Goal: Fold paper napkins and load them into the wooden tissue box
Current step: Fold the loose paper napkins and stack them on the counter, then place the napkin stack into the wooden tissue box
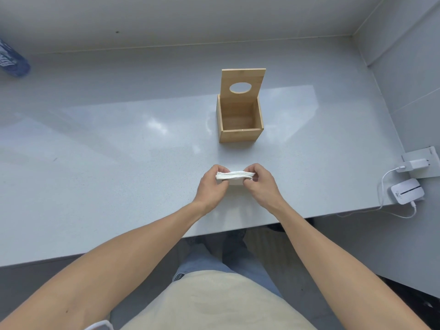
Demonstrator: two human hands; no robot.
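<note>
Just beyond the near edge of the pale grey speckled countertop (100,163), both hands hold a thin white stack of folded paper napkins (233,175) a little above the surface; the left hand (212,185) pinches the stack's left end, thumb under and fingers curled over the top, while the right hand (259,181) clamps the right end in the same way; the stack lies roughly level between them, its layered edge facing the camera. Farther off, slightly to the right, the light wooden square tissue box (240,135) stands open and apart from the hands; its wooden lid with an oval hole (242,78) is tipped upright at the far side, and the inside looks bare. At the far left edge lies a blue bottle (12,59); at the right, a white charger plug (416,163) and a small white device (407,191) with a cable.
</note>
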